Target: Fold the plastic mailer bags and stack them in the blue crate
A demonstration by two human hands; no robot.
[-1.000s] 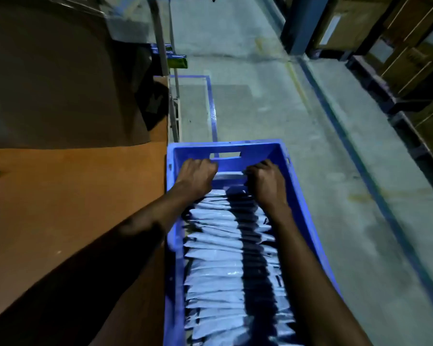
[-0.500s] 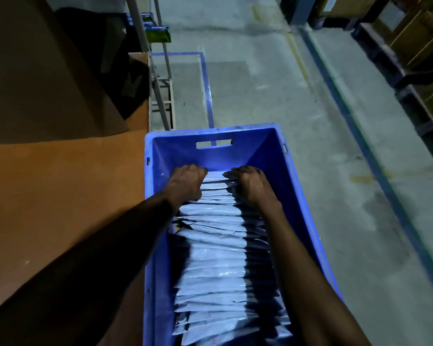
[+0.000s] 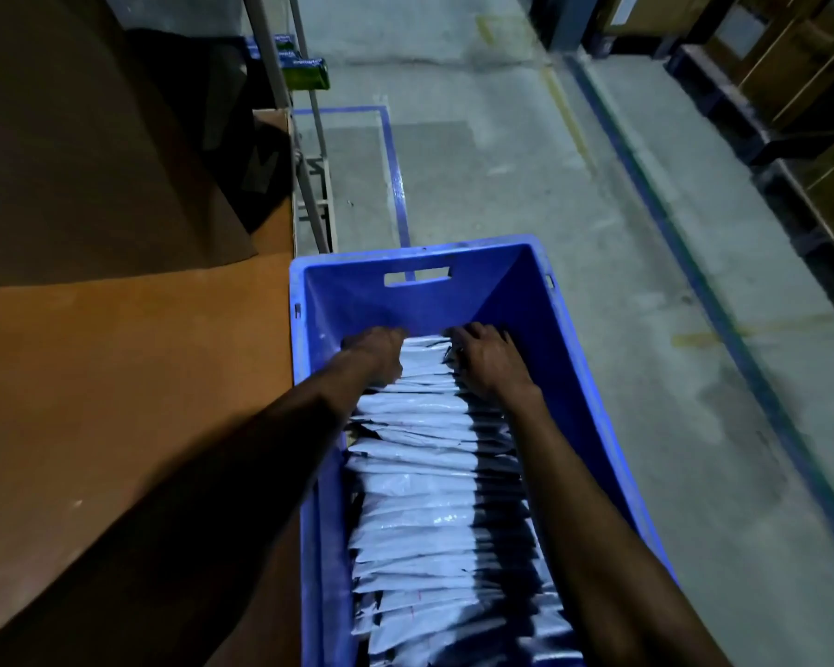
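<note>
A blue crate (image 3: 420, 255) stands on the floor beside the table, holding a long row of several folded white-grey mailer bags (image 3: 420, 503) stacked on edge. Both my arms reach into it. My left hand (image 3: 376, 351) grips the left end of the farthest bags with curled fingers. My right hand (image 3: 485, 356) curls over the right end of the same bags, fingertips dipping behind them. A bare stretch of crate floor lies between the bags and the far wall with its handle slot.
An orange-brown table (image 3: 131, 402) lies to the left, with large brown cardboard (image 3: 83, 137) leaning at its back. Metal shelf posts (image 3: 309, 151) rise beyond the crate. Grey concrete floor (image 3: 526, 175) with blue lines runs ahead; stacked cartons on pallets (image 3: 800, 89) sit far right.
Both hands have drawn the far end of the bag row toward me, away from the crate's far wall. The view has tilted down and nearer.
</note>
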